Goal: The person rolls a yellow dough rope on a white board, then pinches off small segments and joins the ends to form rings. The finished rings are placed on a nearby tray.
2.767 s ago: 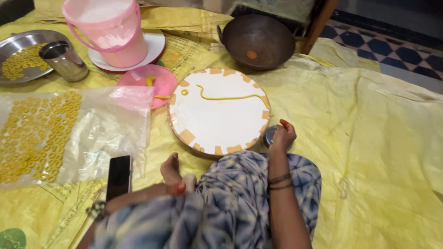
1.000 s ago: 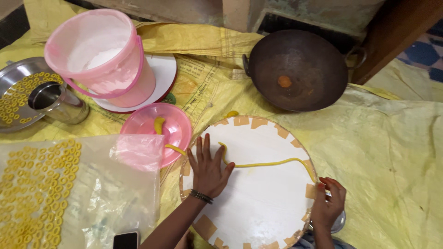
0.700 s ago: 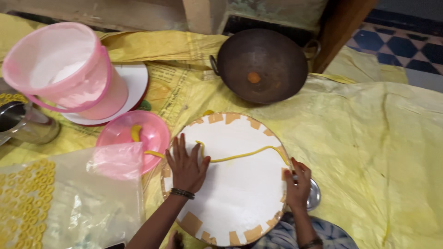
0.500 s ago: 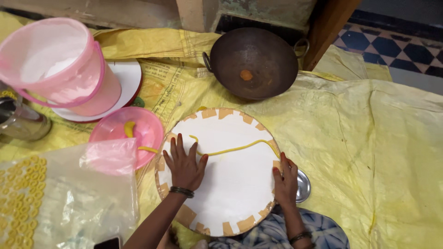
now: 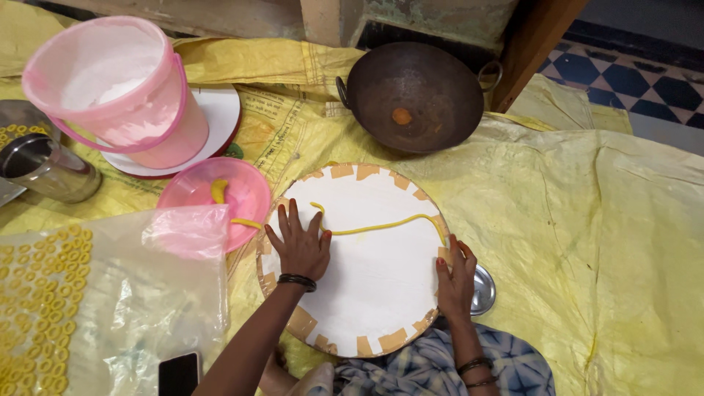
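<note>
Head: both hands (image 5: 302,246) flat, touching board (image 5: 367,293).

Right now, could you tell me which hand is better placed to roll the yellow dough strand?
Probably the left hand: its fingertips touch the dough strand, while the right hand rests at the board's rim.

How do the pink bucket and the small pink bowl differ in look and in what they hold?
The pink bucket is tall, has a handle and stands on a white plate; the pink bowl is low, without handle, and sits on the yellow sheet. The bucket holds something white; the bowl holds yellow dough pieces. A plastic bag partly covers the bowl, the bucket is uncovered. Both are pink, round and open on top.
</note>
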